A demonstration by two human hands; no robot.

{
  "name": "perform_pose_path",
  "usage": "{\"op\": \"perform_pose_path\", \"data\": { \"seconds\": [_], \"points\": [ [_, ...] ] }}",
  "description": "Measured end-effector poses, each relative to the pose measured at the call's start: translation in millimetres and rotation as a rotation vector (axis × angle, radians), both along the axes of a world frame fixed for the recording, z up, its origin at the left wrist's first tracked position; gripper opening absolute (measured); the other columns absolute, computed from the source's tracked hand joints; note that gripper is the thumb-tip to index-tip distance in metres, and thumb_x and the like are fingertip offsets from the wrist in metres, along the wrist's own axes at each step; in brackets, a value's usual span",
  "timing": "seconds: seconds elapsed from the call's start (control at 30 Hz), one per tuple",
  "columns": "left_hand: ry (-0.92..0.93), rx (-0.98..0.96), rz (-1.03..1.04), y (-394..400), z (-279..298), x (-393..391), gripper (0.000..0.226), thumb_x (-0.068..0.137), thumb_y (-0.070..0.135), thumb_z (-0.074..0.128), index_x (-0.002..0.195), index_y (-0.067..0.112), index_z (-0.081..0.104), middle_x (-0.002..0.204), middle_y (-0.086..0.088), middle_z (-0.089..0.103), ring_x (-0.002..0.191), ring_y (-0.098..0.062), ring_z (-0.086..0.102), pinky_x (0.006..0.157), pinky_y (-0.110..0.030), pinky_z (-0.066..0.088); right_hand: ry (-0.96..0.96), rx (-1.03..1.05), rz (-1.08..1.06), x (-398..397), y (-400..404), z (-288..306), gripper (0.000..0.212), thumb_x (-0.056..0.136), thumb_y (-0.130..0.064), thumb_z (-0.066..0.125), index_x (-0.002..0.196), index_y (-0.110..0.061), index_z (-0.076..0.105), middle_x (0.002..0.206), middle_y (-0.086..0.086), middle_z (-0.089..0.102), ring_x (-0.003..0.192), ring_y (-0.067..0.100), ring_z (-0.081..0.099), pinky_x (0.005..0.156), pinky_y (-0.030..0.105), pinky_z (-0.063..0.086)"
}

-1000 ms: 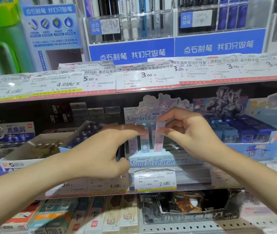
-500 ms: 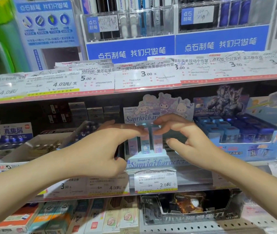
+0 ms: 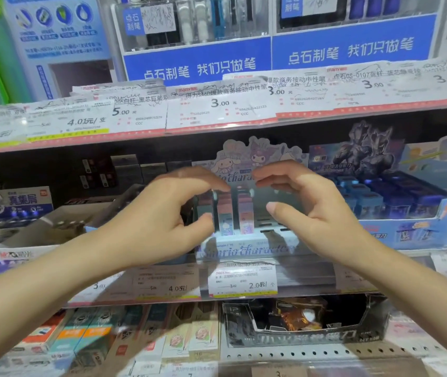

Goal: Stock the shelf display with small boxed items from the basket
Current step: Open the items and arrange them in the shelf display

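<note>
The pastel display tray [image 3: 246,248] on the middle shelf [image 3: 312,278] holds three small boxes [image 3: 225,213] standing upright at its left end. The left hand [image 3: 159,219] pinches the leftmost box between thumb and fingers; the right hand [image 3: 306,208] hovers beside them, grip loosely curled and empty.

The display [image 3: 246,248] is a pale blue cardboard tray with cartoon characters on its tall back card, standing on the middle shelf. Three small boxes stand upright in its left part, side by side in a row. The left box [image 3: 205,206] is greyish blue, the middle box [image 3: 225,217] is blue and pink, and the right box [image 3: 244,216] is pink. The right part of the tray shows empty slots.
</note>
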State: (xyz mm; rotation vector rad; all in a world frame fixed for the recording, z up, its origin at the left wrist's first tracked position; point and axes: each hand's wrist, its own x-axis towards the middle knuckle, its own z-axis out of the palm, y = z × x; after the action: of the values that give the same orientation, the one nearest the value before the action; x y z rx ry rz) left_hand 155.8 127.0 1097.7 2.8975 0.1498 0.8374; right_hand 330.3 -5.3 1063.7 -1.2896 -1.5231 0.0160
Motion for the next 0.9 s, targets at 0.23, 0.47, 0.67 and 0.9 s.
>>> {"op": "perform_pose_path", "data": {
  "seconds": [0.23,0.47,0.67,0.9],
  "points": [
    [-0.133,-0.127,0.054,-40,-22,-15,0.021,0.077,0.034,0.054,0.084,0.016,0.064,0.061,0.002,0.060,0.056,-0.015,0.051,0.051,-0.023,0.041,0.154,0.029,0.169,-3,-33,-14,0.017,0.078,-0.023,0.055,0.094,-0.021,0.060,0.078,0.007,0.061,0.064,0.016,0.053,0.060,0.029,0.045],
    [-0.127,-0.468,0.094,-70,-71,-50,0.026,0.074,0.038,0.055,0.070,0.013,0.063,0.059,-0.016,0.055,0.050,-0.006,0.044,0.047,-0.019,0.035,0.267,-0.149,0.200,-27,-66,-63,0.014,0.071,-0.034,0.057,0.074,-0.021,0.062,0.059,0.003,0.060,0.048,0.003,0.050,0.050,0.015,0.041],
    [0.037,-0.680,0.114,-84,-136,-102,0.027,0.071,0.043,0.056,0.069,0.017,0.064,0.055,-0.009,0.050,0.052,-0.005,0.042,0.049,-0.020,0.033,0.321,-0.406,0.129,-72,-98,-121,0.022,0.068,-0.043,0.056,0.074,-0.023,0.064,0.066,0.007,0.062,0.053,0.010,0.052,0.053,0.026,0.045],
    [0.254,-0.881,0.185,-106,-224,-158,0.022,0.069,0.040,0.056,0.058,0.022,0.059,0.049,0.008,0.051,0.050,-0.009,0.041,0.049,-0.024,0.031,0.366,-0.732,0.110,-138,-130,-220,0.013,0.085,-0.014,0.060,0.074,-0.017,0.065,0.067,0.010,0.065,0.058,0.016,0.057,0.060,0.030,0.049]
  ]
}}
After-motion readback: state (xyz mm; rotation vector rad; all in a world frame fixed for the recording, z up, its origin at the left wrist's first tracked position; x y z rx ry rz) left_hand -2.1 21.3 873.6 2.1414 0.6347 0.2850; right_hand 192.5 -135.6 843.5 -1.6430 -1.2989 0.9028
